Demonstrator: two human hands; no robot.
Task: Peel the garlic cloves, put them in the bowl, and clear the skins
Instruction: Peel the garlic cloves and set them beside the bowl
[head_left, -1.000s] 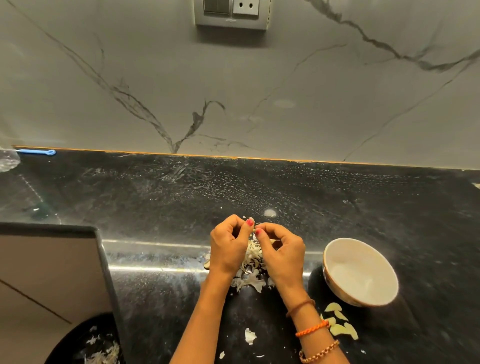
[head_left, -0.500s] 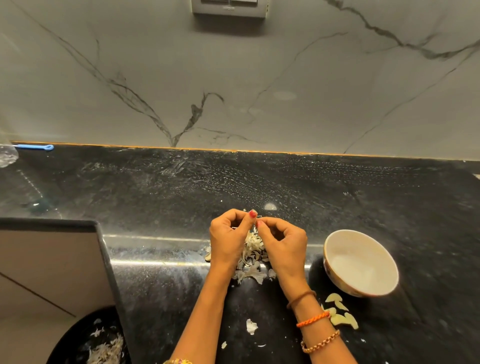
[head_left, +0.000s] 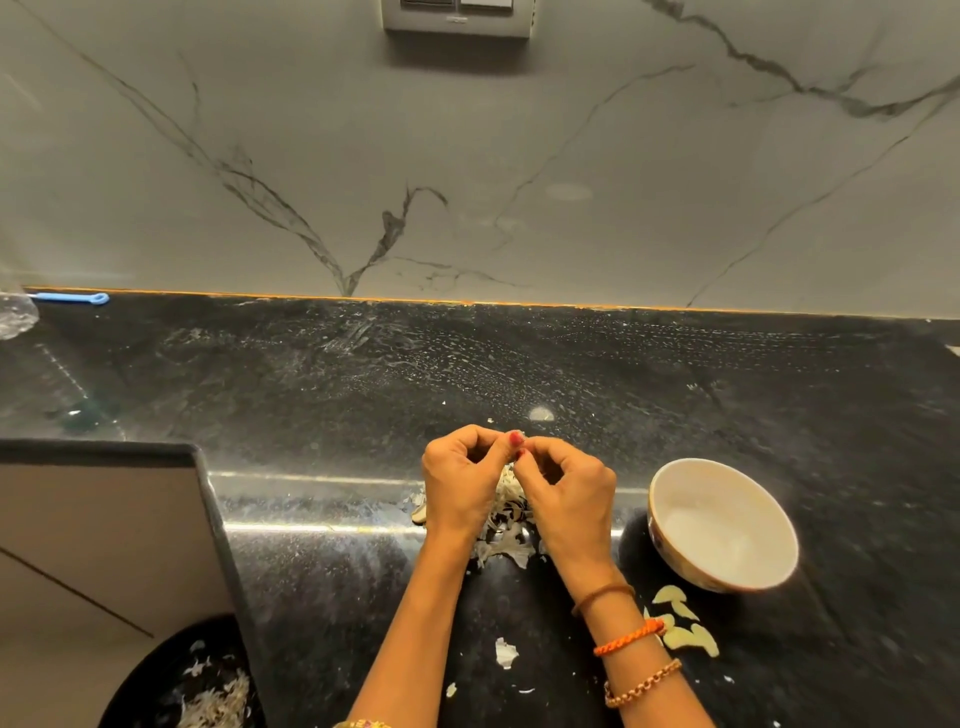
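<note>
Papery skins (head_left: 506, 525) heaped right under both hands. Left hand (head_left: 460, 480) and right hand (head_left: 563, 493) meet at the fingertips in a pinching grip on a clove I can't see. Bowl (head_left: 675, 499) just right of the grip; surface (head_left: 311, 389) is glossy, so a slip could shoot the clove away.

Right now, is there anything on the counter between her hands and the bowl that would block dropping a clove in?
Nothing visible does. The right hand and left hand work over the pile of skins, and the bowl sits just to their right, open side up, with only bare black counter between.
</note>
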